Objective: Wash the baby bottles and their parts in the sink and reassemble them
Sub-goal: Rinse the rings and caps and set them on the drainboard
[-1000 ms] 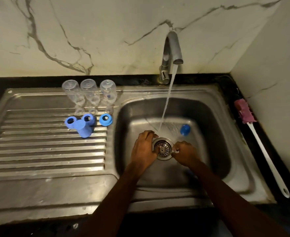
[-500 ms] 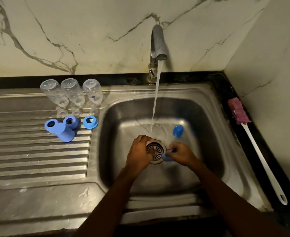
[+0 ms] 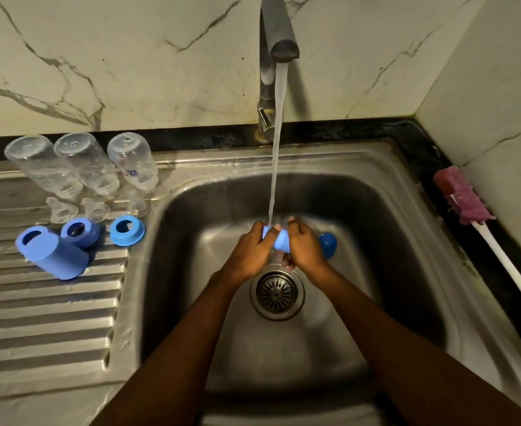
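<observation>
Water [image 3: 278,133] from the tap [image 3: 279,32] strikes the cap [image 3: 276,238]. Left hand [image 3: 250,252] and right hand [image 3: 305,249] grip its ends, fingers curled round it, above the drain [image 3: 277,292] in the sink [image 3: 376,210]. Second cap [image 3: 329,242] lies beside the right hand.

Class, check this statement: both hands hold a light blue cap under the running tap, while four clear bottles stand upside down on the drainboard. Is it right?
Not quite. The head view shows three clear bottles, not four, upside down on the drainboard. The rest holds: the left hand and right hand hold the light blue cap under the running tap.
</observation>
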